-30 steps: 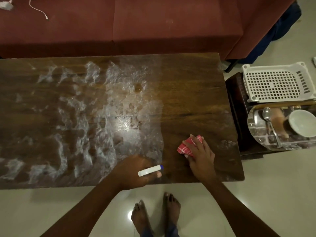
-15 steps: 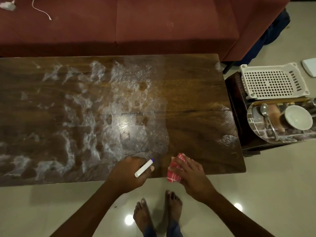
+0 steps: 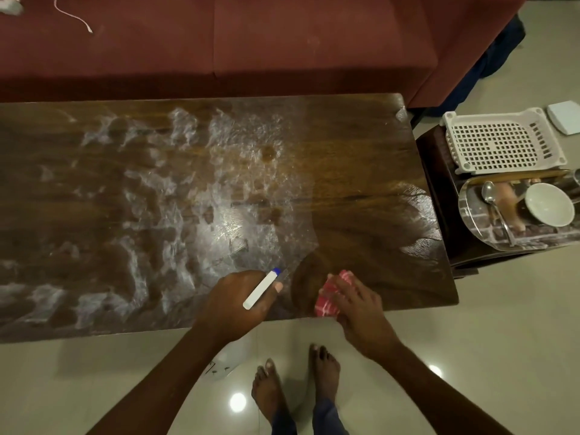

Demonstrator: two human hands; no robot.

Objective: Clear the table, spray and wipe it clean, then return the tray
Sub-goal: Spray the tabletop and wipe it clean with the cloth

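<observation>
Red sofa (image 3: 219, 42) fills the far side of the room, at 12 o'clock, and a white cable (image 3: 73, 15) lies on its seat. Just in front of it stands a long brown wooden desk (image 3: 361, 146). White foamy spray (image 3: 150, 208) covers the left and middle of the desk top. The right part looks mostly dark and bare, with small wet patches near the right edge.

Near the front edge of the desk, at 6 o'clock, are two bare hands. The left hand (image 3: 232, 302) has its grip closed around a spray bottle (image 3: 260, 288), white with a blue tip. The tip points up toward 1 o'clock. The bottle's white body (image 3: 232, 359) shows below the hand, past the desk edge. The right hand (image 3: 357, 306) lies flat, with its grip pressing down on a red and white checked cloth (image 3: 329, 296). The cloth sits on the desk right at the front edge, just beside the left hand.

At 3 o'clock, a small dark side table (image 3: 439, 196) stands touching the end of the desk. On it is a white plastic basket (image 3: 502, 142) with holes. Next to the basket, closer to the person, is a shiny tray (image 3: 470, 221). A white bowl (image 3: 549, 205) and a spoon (image 3: 496, 205) lie on the tray.

Two bare feet (image 3: 295, 387) stand on the pale shiny floor (image 3: 470, 356).
</observation>
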